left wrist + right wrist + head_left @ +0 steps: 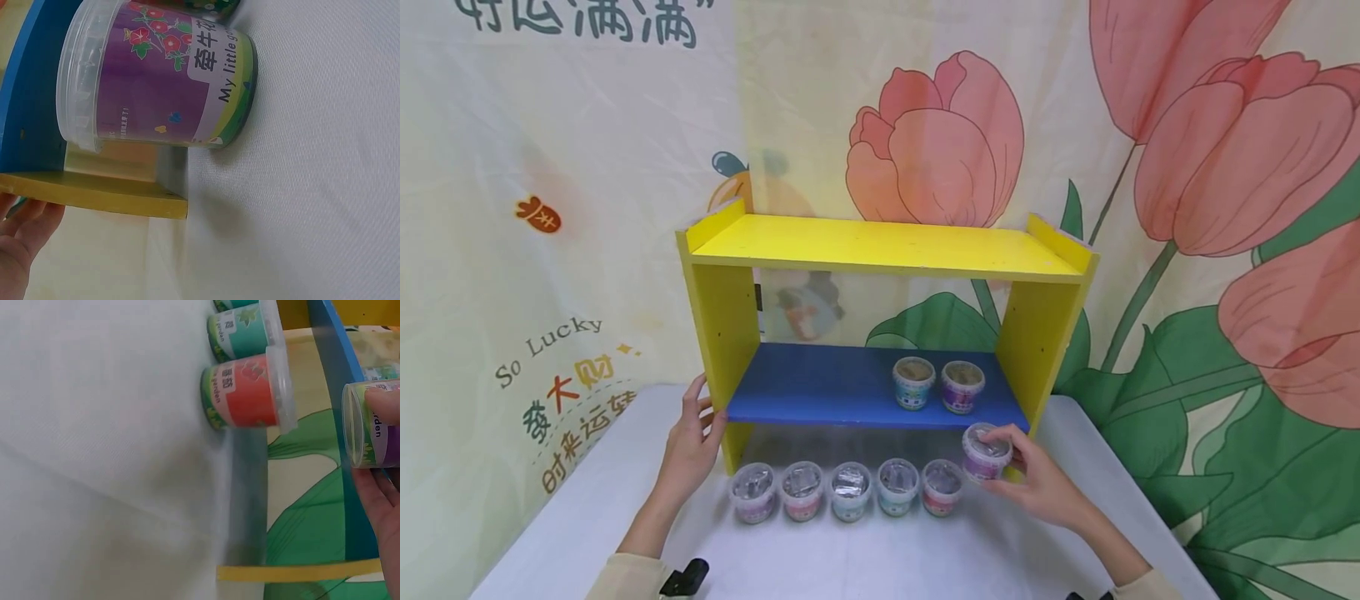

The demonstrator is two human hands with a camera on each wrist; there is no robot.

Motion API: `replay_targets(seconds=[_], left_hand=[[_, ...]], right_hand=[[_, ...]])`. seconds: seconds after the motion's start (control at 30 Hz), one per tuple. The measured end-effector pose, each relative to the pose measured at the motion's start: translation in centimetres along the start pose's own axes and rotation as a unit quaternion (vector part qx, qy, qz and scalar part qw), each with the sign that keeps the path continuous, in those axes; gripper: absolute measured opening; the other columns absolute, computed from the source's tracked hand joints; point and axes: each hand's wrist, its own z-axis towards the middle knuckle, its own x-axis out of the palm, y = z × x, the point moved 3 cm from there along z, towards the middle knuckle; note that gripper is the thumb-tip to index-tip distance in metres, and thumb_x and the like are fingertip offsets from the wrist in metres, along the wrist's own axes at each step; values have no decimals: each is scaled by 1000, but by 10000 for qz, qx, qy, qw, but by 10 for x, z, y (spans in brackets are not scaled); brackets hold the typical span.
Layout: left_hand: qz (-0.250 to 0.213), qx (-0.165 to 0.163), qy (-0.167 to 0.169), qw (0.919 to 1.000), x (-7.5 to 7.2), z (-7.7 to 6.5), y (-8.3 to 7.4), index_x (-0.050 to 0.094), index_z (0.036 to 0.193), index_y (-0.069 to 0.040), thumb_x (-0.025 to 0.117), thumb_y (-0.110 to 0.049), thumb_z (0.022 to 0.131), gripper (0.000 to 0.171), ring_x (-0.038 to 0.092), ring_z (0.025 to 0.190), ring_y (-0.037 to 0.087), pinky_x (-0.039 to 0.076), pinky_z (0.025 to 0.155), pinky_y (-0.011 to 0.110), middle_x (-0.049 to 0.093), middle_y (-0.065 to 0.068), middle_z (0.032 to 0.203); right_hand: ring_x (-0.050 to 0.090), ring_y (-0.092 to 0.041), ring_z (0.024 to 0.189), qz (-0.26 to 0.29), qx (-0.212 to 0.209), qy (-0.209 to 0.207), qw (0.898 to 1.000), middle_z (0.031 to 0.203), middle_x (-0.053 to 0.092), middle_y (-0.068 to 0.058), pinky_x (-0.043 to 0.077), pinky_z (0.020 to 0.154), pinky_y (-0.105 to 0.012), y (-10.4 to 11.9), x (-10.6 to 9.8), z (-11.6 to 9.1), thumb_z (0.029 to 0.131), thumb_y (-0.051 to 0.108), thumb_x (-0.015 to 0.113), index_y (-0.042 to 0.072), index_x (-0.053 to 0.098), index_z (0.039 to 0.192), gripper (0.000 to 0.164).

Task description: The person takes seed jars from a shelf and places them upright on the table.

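My right hand [1037,479] grips a small lidded plastic tub with a purple label [987,454], held up off the table beside the front edge of the blue shelf board [820,387]. In the right wrist view, the thumb and fingers wrap that tub [375,428]. My left hand [691,442] rests against the outer left side of the yellow shelf unit [726,333]. Two tubs, one with a teal label [913,392] and one with a purple label [961,395], stand upright on the right part of the blue board.
On the white tablecloth [820,558], several lidded tubs stand in a row before the unit, from a purple one [753,498] to a red one [942,493]. A yellow top board [880,243] spans the unit. Behind hangs a tulip-printed cloth [1150,350].
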Motion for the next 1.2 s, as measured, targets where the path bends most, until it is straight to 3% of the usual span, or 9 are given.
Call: replay_targets(seconds=[0.6,1.2], left_hand=[[-1,15,4,10000,-2,-3,-4,-1,169,-36,50,-17,114,77,61,124,60,55,95,66,50,37,147],[-56,-6,26,10000,0,-1,0,-1,169,-38,51,-17,114,79,61,126,59,55,96,65,48,37,149]], right_hand=[[64,-9,116,110,-148,58,9998,132,60,-17,60,93,-25,-39,-4,-15,84,5,90,12,55,129,57],[62,-12,121,205,508,323,9980,139,58,-19,58,96,-22,-68,15,-22,86,7,89,11,54,129,55]])
